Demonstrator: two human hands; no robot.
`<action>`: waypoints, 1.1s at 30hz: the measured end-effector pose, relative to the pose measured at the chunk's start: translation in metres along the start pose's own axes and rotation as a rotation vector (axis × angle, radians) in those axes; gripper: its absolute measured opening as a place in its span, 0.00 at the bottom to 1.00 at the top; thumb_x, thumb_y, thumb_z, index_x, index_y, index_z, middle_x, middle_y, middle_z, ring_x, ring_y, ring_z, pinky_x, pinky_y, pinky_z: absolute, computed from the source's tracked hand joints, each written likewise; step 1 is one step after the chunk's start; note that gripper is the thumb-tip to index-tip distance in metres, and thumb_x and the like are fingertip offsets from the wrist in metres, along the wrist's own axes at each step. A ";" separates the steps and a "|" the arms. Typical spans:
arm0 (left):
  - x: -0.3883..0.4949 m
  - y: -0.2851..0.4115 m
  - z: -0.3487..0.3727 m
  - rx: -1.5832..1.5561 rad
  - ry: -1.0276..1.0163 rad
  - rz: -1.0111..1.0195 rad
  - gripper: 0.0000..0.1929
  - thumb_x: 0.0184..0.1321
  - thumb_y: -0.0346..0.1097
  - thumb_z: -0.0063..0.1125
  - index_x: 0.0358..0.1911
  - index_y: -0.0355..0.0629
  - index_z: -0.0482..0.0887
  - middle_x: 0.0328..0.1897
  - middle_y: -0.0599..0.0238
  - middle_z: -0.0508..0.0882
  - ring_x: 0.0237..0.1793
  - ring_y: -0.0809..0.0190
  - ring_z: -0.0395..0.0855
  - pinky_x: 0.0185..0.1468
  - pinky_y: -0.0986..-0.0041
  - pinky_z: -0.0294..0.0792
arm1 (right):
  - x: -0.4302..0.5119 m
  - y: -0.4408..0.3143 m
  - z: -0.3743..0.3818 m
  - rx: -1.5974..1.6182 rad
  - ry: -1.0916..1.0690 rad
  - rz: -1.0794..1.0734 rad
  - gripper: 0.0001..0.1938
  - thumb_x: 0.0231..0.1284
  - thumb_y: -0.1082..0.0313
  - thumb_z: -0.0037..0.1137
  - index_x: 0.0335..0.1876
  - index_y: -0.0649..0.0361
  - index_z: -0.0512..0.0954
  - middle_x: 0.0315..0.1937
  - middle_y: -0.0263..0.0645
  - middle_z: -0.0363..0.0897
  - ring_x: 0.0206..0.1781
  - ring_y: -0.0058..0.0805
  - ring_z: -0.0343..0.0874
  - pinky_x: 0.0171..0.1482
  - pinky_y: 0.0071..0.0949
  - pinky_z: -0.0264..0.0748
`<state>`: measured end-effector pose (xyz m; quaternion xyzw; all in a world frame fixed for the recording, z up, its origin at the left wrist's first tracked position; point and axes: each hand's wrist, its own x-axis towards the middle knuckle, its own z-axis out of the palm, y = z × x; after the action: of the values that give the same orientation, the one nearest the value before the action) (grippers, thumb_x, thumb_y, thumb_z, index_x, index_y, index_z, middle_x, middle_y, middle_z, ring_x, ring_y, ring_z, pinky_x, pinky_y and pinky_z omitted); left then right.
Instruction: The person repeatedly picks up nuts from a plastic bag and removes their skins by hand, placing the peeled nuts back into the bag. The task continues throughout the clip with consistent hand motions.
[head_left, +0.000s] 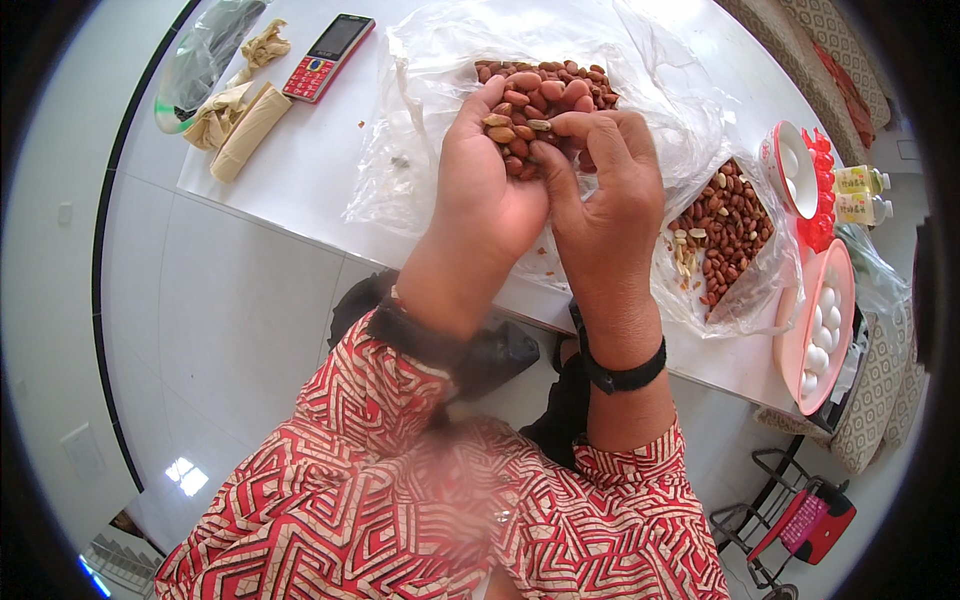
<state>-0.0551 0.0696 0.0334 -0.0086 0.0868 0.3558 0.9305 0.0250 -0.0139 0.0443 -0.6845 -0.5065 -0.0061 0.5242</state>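
Red-skinned peanuts (519, 142) fill the cupped palm of my left hand (480, 180), above an open clear plastic bag (420, 135). The thumb and index finger of my right hand (611, 165) pinch at a pale, shrivelled peanut (538, 124) over that palm. Behind my fingers, more peanuts (555, 71) lie in the bag. A second clear plastic bag (780, 300) to the right holds a heap of red-skinned peanuts (731, 232). Several pale peanuts (684, 251) sit at the left side of that heap.
On the white table (315, 202), a red keypad phone (330, 58) and brown paper roll (250, 133) lie left. At right stand a pink basin (795, 337) of white eggs (823, 339), a bowl (802, 169), a red plastic tray (823, 187) and two bottles (859, 195).
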 end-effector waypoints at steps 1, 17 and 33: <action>0.000 0.002 -0.001 -0.021 -0.083 -0.032 0.16 0.79 0.40 0.42 0.45 0.34 0.80 0.50 0.49 0.85 0.57 0.47 0.84 0.69 0.56 0.74 | 0.000 0.000 0.001 0.057 -0.030 0.042 0.12 0.55 0.77 0.68 0.45 0.59 0.83 0.39 0.41 0.79 0.42 0.41 0.80 0.44 0.36 0.78; 0.000 0.000 0.000 0.090 0.089 0.102 0.14 0.78 0.41 0.45 0.44 0.38 0.80 0.45 0.56 0.85 0.48 0.56 0.85 0.57 0.60 0.80 | 0.003 -0.002 -0.001 0.203 0.089 0.030 0.10 0.61 0.74 0.68 0.47 0.61 0.83 0.40 0.38 0.80 0.41 0.30 0.80 0.44 0.29 0.79; 0.003 0.000 -0.002 0.115 0.095 0.001 0.16 0.80 0.45 0.42 0.46 0.41 0.79 0.46 0.58 0.85 0.49 0.54 0.86 0.59 0.57 0.79 | 0.004 -0.005 0.002 0.182 -0.083 -0.027 0.08 0.58 0.79 0.64 0.41 0.62 0.79 0.40 0.45 0.81 0.45 0.47 0.82 0.48 0.38 0.80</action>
<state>-0.0532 0.0710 0.0310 0.0282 0.1510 0.3497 0.9242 0.0223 -0.0105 0.0490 -0.6266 -0.5356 0.0613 0.5628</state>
